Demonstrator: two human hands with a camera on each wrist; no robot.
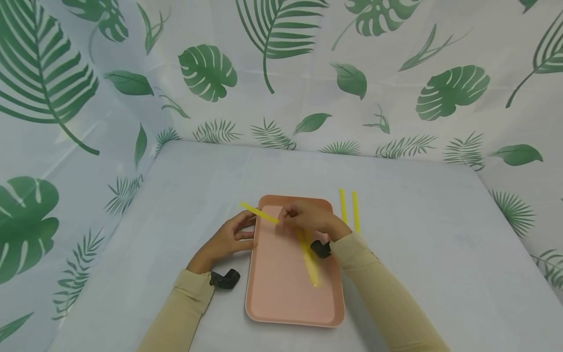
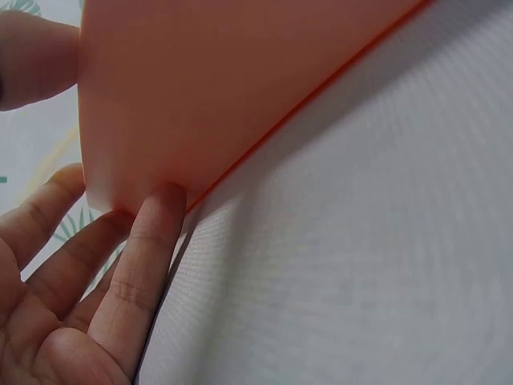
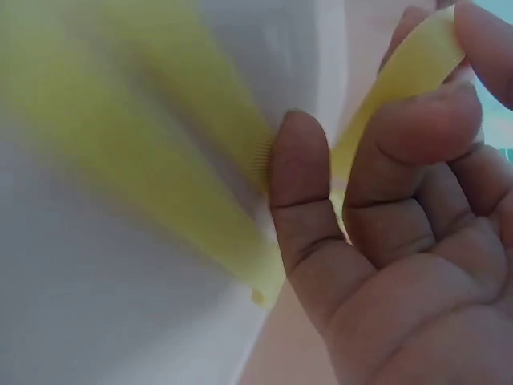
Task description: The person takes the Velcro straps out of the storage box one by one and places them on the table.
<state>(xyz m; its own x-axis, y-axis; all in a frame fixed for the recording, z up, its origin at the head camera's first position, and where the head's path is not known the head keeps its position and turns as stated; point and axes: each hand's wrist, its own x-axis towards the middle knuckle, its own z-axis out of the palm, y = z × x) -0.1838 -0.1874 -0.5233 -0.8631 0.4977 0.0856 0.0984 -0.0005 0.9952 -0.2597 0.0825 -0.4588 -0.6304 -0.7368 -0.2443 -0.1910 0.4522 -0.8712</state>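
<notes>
- Head view: looks forward and down from above, tray [image 1: 281,303] lower centre.
- Left wrist: very near, facing left hand [image 2: 116,297], lower left.
- Right wrist: very near, right hand [image 3: 401,216] at right.
- Head shares tray with left wrist, yellow strips [image 3: 144,164] with right.

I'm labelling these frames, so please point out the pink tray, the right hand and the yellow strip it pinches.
Pink tray [image 1: 280,299]: head view, bare floor towards its near end.
Right hand [image 1: 311,217]: head view, back of the hand.
Yellow strip [image 1: 259,213]: head view, middle of the length showing beyond the fingertips.
</notes>
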